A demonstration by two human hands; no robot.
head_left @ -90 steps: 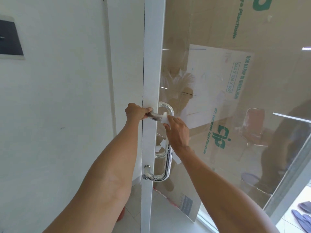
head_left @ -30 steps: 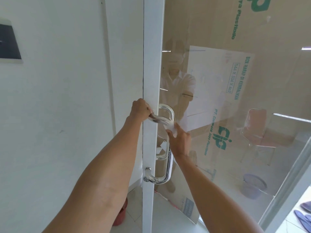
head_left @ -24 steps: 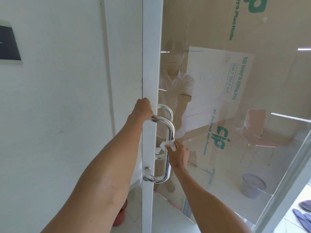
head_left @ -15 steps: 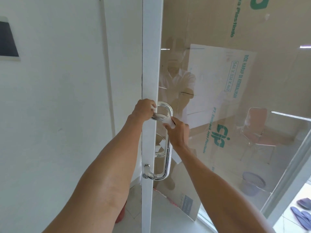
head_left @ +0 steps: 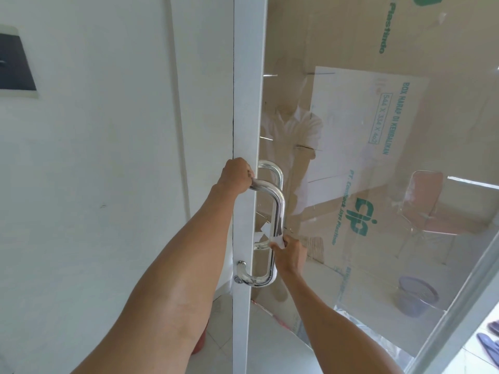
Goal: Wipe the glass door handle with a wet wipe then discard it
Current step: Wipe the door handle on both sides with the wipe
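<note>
Head view: my right hand (head_left: 291, 252), its grip pinching the wet wipe (head_left: 278, 240), has slid down from the handle (head_left: 278, 211) top bend to its lower shaft; left hand (head_left: 236, 175) grips the top. Wiping nearly covers it.

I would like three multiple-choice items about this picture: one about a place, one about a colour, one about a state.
1. Where on the handle is the wet wipe?
A. top bend
B. lower part of the bar
C. on the floor

2. What colour is the door frame?
A. white
B. black
C. red

3. What does the left hand do?
A. hangs free
B. grips the handle's top
C. holds the wipe

Key: 1 B, the right hand presses the wipe low on the bar; 2 A, the frame is white; 3 B, its fingers close round the top.
</note>
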